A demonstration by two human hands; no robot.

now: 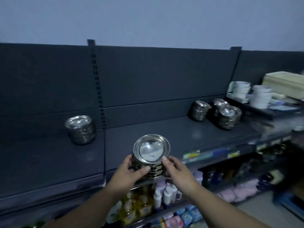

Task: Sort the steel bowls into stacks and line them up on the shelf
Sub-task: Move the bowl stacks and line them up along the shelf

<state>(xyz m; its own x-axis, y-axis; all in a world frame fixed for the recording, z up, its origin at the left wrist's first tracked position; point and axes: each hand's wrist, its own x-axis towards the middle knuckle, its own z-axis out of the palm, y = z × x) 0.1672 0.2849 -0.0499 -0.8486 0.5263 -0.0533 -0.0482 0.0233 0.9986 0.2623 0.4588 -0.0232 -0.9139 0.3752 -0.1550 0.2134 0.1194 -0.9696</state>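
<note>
Our left hand (131,170) and right hand (175,168) clasp a bowl stack (151,155) at the shelf (164,140) front, its lower bowls partly hidden. Farther back stand one stack (80,129) left and three blurred stacks (217,113) right.

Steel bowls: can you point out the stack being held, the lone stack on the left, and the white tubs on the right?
Held stack of steel bowls (151,149): head view, top bowl's inside.
Left stack of steel bowls (81,134): head view, side wall.
White tubs (260,97): head view, front tub's side.
</note>
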